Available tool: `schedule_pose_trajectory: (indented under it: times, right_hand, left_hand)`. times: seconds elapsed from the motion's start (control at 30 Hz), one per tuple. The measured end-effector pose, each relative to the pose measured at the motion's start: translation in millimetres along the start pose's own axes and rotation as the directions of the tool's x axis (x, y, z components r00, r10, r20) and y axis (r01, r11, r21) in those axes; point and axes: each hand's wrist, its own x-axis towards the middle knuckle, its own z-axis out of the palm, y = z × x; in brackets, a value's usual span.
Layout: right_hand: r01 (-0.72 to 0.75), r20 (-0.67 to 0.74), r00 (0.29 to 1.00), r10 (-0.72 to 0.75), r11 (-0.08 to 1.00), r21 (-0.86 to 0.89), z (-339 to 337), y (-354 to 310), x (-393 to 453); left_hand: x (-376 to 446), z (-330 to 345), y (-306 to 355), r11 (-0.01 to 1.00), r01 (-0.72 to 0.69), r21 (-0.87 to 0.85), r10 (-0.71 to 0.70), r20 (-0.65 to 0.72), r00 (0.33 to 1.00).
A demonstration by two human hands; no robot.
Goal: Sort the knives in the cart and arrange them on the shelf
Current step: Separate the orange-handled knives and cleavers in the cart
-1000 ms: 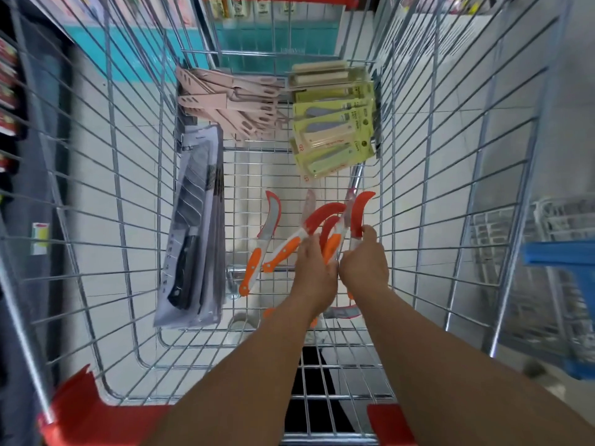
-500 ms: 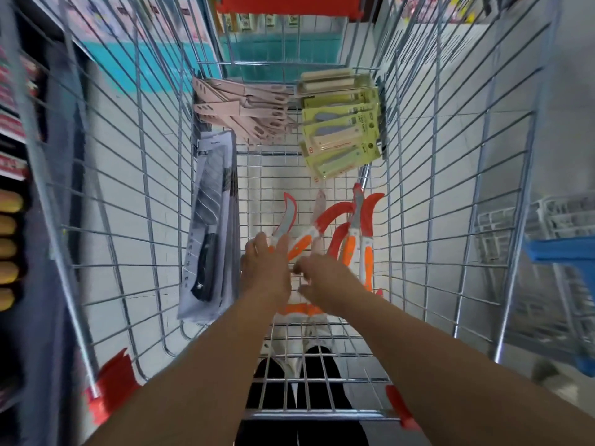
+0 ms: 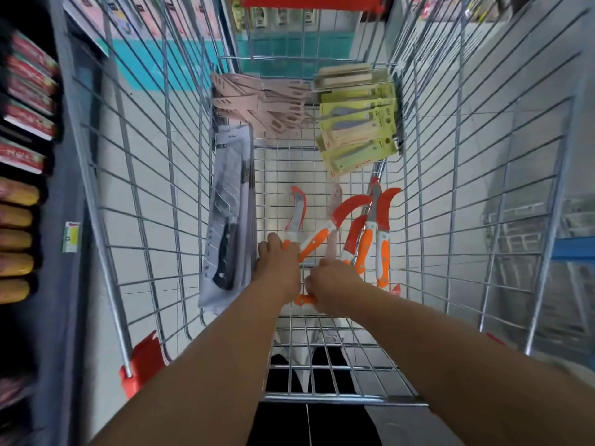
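Note:
Inside the wire cart (image 3: 161, 188), several orange-handled curved knives with red blade covers (image 3: 370, 226) lie fanned on the floor grid. My left hand (image 3: 278, 265) curls over the handle end of the leftmost curved knife (image 3: 297, 214). My right hand (image 3: 335, 281) sits just beside it, fingers curled round another orange knife handle (image 3: 304, 299) lying crosswise at the near end. Black-handled knives in grey packs (image 3: 228, 220) lean on the cart's left wall. Pink sheathed knives (image 3: 257, 104) and green carded knives (image 3: 357, 133) are stacked at the far end.
A store shelf with packaged goods (image 3: 25, 123) runs along the left, outside the cart. A blue-rimmed basket (image 3: 573, 246) stands to the right. Bare grid shows between the curved knives and the far stacks. The cart's red corner guard (image 3: 141, 362) is near left.
Both hands left the right-hand curved knives and shifted left and nearer. My left hand now covers the leftmost knife's handle, and my right hand has dropped onto the crosswise handle.

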Motion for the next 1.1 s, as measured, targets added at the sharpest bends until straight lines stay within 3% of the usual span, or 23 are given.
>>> schedule_pose_trajectory:
  times: [0.1,0.17,0.23,0.3,0.37,0.43,0.47,0.6,0.67,0.73,0.87,0.97,1.1]
  right_hand:
    - [-0.06,0.022,0.998,0.058,0.99,0.129,-7,5,-3]
    - [-0.129,0.031,0.992,0.125,0.943,0.306,-16,12,-5]
    - [-0.154,-0.004,0.984,0.176,0.875,0.46,-25,19,-7]
    - [-0.14,-0.086,0.969,0.23,0.805,0.576,-36,24,-11]
    - [-0.092,-0.181,0.938,0.295,0.718,0.69,-48,28,-15]
    - [-0.027,-0.252,0.895,0.367,0.61,0.792,-62,32,-19]
    - [0.004,-0.28,0.87,0.407,0.561,0.828,-69,34,-21]
    - [0.115,-0.393,0.712,0.582,0.456,0.883,-98,46,-34]
    - [0.162,-0.477,0.61,0.633,0.49,0.857,-109,52,-42]
    - [0.102,-0.555,0.564,0.611,0.615,0.782,-111,57,-45]
    - [-0.088,-0.544,0.66,0.518,0.772,0.629,-83,62,-40]
    - [-0.261,-0.404,0.755,0.516,0.802,0.537,-53,55,-43]
    - [-0.37,-0.273,0.808,0.523,0.81,0.456,-21,45,-42]
  left_hand:
    - [-1,-6,6,1.0,-0.014,-0.007,0.015,0.078,0.997]
    - [-1,-10,9,0.989,0.013,-0.147,0.019,0.215,0.977]
    - [-1,-15,11,0.939,0.055,-0.341,0.035,0.252,0.967]
    - [-3,-21,15,0.828,0.1,-0.552,-0.014,0.158,0.987]
    - [-3,-28,21,0.633,0.173,-0.755,-0.119,0.126,0.985]
    - [-2,-35,27,0.544,0.183,-0.819,-0.155,0.116,0.981]
    - [-1,-38,29,0.56,0.158,-0.813,-0.147,0.091,0.985]
    - [9,-40,31,0.796,0.087,-0.599,-0.184,-0.103,0.978]
    - [15,-37,27,0.869,0.123,-0.479,-0.219,-0.151,0.964]
    - [19,-32,21,0.923,0.142,-0.356,-0.202,-0.138,0.97]
    - [26,-8,7,0.962,0.15,-0.226,-0.162,-0.033,0.986]
    - [25,5,7,0.978,0.13,-0.161,-0.134,-0.019,0.991]
    - [32,7,11,0.976,0.142,-0.167,-0.157,-0.082,0.984]
